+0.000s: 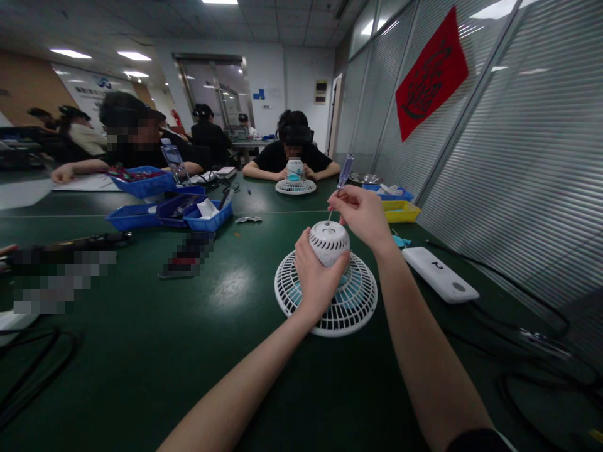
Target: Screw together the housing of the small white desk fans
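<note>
A small white fan (325, 323) lies face down on the green table, its round slotted grille at the bottom and its motor housing on top. Light blue blades show through the grille. My left hand (316, 276) is wrapped around the near left side of the housing. Above it, my right hand (360, 210) pinches a screwdriver (345, 171) by its lower handle and shaft. The screwdriver has a clear purplish handle and leans slightly to the right. Its tip meets the top of the housing near the back rim; any screw there is too small to make out.
Blue trays (210, 216) with parts stand at the left back, and a yellow tray (400, 211) at the right. A white power bank (440, 274) with cables lies right of the fan. Across the table, a person (292, 150) handles another fan (296, 186).
</note>
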Motion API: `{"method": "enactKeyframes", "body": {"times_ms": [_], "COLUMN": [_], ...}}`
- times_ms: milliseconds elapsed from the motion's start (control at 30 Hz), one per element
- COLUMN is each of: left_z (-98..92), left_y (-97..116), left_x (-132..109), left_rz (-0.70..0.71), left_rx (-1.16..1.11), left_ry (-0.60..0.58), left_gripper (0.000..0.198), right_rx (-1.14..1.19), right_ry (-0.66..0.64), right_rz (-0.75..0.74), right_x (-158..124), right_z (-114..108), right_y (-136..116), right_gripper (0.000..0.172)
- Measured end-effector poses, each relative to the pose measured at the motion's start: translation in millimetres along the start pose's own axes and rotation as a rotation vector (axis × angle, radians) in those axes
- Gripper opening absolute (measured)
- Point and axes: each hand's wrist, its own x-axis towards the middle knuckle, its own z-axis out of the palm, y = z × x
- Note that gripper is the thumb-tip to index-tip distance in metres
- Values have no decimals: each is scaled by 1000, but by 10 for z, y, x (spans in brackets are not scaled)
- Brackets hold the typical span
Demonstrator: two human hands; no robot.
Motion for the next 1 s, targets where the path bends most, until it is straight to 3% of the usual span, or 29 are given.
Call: {"method": "enactKeyframes", "body": {"times_ms": [1000], "left_z": [7], "left_y": [-13], "left_x": [-5], "left_rz": [5], "left_rx": [14], "left_ry": [-3], "left_gripper": [76], "right_rx": [-4], "right_ry": [-20], "right_rz": [14], "right_x": [-13], "right_z": [-5], "right_y": [-31], "right_gripper": [10]}}
